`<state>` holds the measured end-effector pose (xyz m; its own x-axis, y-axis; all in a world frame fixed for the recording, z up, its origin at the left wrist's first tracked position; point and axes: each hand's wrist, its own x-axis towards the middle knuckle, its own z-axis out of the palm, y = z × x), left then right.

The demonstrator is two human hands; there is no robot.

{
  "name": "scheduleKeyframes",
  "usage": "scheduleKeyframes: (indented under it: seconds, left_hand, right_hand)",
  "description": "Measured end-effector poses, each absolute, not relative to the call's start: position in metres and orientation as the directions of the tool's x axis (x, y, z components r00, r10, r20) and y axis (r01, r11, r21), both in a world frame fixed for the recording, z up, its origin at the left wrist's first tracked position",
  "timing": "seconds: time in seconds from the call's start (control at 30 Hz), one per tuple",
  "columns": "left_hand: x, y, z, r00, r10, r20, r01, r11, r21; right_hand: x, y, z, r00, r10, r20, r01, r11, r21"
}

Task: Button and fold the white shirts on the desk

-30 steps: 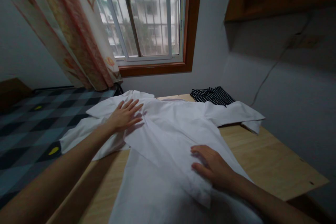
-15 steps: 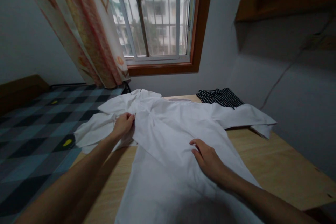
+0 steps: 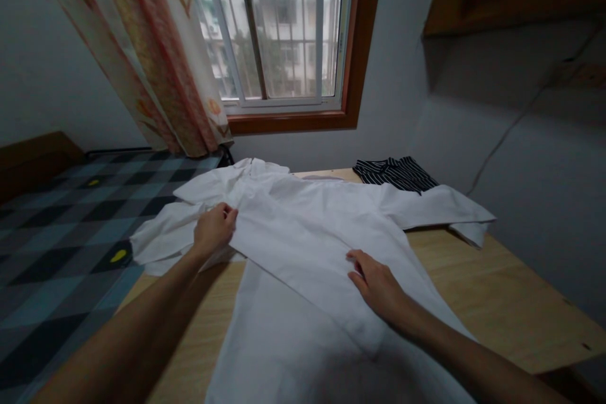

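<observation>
A long white shirt (image 3: 293, 328) lies spread on a wooden table. A strip of its cloth, seemingly a sleeve, runs diagonally across the body between my two hands. My left hand (image 3: 215, 227) is closed in a pinch on the shirt's left side, near the shoulder. On the lower right of the strip, my right hand (image 3: 379, 284) has its thumb and fingers curled together on the cloth. The other sleeve (image 3: 440, 205) stretches to the right, its cuff end folded under. More white cloth (image 3: 165, 233) lies bunched left of my left hand.
Beneath the shirt is the wooden table (image 3: 511, 303). A folded black-and-white striped garment (image 3: 398, 173) sits at its far right. A bed with a checked cover (image 3: 57, 252) adjoins on the left. Behind are a curtain (image 3: 156, 63) and a window (image 3: 284, 31).
My left hand has shifted slightly left with the cloth. The creases between my hands have flattened, and the diagonal strip shows a straighter, longer edge. My right hand has barely moved.
</observation>
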<state>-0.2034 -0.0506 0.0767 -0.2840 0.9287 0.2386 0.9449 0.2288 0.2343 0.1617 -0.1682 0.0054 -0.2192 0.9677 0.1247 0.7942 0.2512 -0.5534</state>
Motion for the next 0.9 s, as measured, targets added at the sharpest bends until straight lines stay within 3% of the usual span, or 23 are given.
scheduleKeyframes:
  seconds: [0.07, 0.13, 0.23, 0.3, 0.43, 0.67, 0.83, 0.9]
  left_hand:
    - [-0.195, -0.058, 0.08, -0.204, 0.904, 0.376, 0.979, 0.18, 0.097]
    - [-0.181, -0.065, 0.082, 0.019, 0.869, 0.494, 0.998, 0.011, -0.057]
    - [-0.156, -0.069, 0.076, 0.425, 0.785, 0.45, 0.904, -0.35, -0.244]
    - [-0.147, -0.065, 0.064, 0.542, 0.752, 0.376, 0.839, -0.462, -0.286]
    - [-0.155, -0.047, 0.034, 0.521, 0.799, 0.3, 0.847, -0.442, -0.296]
    - [-0.17, -0.033, 0.019, 0.51, 0.823, 0.251, 0.849, -0.435, -0.298]
    - [-0.16, -0.035, 0.03, 0.469, 0.858, 0.211, 0.87, -0.407, -0.279]
    - [-0.147, -0.042, 0.037, 0.447, 0.867, 0.219, 0.883, -0.389, -0.264]
  right_hand:
    - [0.16, -0.171, 0.013, -0.262, 0.959, 0.112, 0.851, 0.284, -0.443]
    - [0.155, -0.172, 0.021, -0.315, 0.939, 0.137, 0.875, 0.343, -0.341]
    - [0.141, -0.171, 0.027, -0.462, 0.861, 0.215, 0.817, 0.507, -0.275]
    - [0.13, -0.168, 0.026, -0.597, 0.772, 0.219, 0.725, 0.636, -0.265]
    - [0.12, -0.163, 0.016, -0.77, 0.636, 0.058, 0.591, 0.744, -0.312]
    - [0.149, -0.182, 0.013, -0.822, 0.566, -0.058, 0.535, 0.733, -0.42]
    - [0.183, -0.213, 0.01, -0.805, 0.593, 0.007, 0.475, 0.651, -0.592]
    - [0.203, -0.21, 0.009, -0.673, 0.735, 0.084, 0.435, 0.484, -0.759]
